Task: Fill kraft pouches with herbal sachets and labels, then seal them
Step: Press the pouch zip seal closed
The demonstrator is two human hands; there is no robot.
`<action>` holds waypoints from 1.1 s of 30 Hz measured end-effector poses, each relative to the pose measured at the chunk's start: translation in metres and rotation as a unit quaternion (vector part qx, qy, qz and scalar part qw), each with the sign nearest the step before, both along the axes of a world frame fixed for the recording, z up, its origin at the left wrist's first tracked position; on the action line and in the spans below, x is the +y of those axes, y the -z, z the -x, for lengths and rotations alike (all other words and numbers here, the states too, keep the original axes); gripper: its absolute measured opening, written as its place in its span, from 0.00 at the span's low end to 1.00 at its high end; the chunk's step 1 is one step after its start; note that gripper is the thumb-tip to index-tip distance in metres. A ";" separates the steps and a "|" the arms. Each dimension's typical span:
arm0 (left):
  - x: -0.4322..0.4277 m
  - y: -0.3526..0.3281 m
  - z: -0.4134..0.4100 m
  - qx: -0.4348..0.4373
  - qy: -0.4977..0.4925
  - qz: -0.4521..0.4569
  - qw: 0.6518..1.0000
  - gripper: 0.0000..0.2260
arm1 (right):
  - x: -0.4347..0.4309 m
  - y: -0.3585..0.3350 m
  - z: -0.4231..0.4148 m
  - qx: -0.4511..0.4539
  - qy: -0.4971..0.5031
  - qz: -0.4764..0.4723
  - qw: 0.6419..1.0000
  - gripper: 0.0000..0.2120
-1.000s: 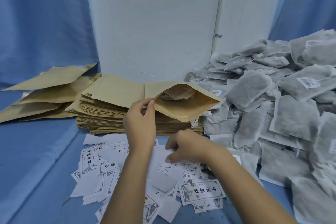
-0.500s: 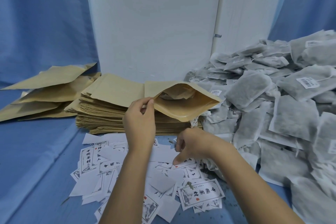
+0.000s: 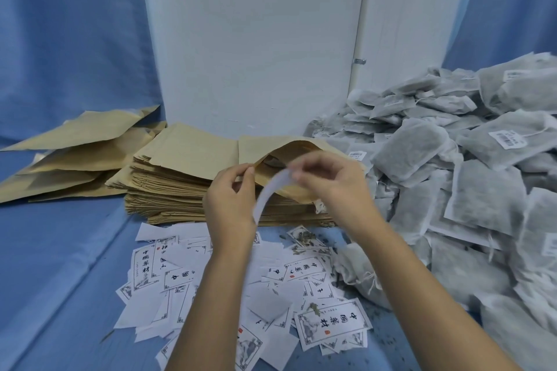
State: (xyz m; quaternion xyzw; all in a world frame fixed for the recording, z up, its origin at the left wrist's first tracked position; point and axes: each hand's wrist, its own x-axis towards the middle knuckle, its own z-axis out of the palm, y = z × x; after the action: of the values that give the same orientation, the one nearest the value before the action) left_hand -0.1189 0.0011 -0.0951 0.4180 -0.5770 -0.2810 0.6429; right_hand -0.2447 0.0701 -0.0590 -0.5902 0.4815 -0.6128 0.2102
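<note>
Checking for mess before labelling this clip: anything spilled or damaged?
Yes. Loose herb bits lie scattered over the labels and blue cloth, beside a crumpled sachet at the sachet pile's front edge; it may be leaking.

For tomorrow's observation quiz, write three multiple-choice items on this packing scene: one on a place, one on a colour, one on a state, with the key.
1. The sachet heap lies where from the stack of kraft pouches? A left B right C on top
2. The cloth under the loose labels is: A blue B red C green
3. The pouch that the left hand pinches is: A sealed B torn in half C open-mouthed
Key: 1 B, grey sachets pile up at the right; 2 A, blue shows all round the labels; 3 C, its mouth gapes while the right hand holds a white label at it.
</note>
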 end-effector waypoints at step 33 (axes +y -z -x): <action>0.025 0.002 0.027 -0.067 -0.043 0.243 0.967 0.04 | -0.004 0.007 0.005 0.287 0.235 0.014 0.929 0.16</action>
State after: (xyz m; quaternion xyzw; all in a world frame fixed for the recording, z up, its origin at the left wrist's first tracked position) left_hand -0.1458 0.0262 -0.0968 0.2916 -0.6511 -0.0761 0.6967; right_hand -0.2500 0.0662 -0.0656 -0.6141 0.6371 -0.4560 -0.0955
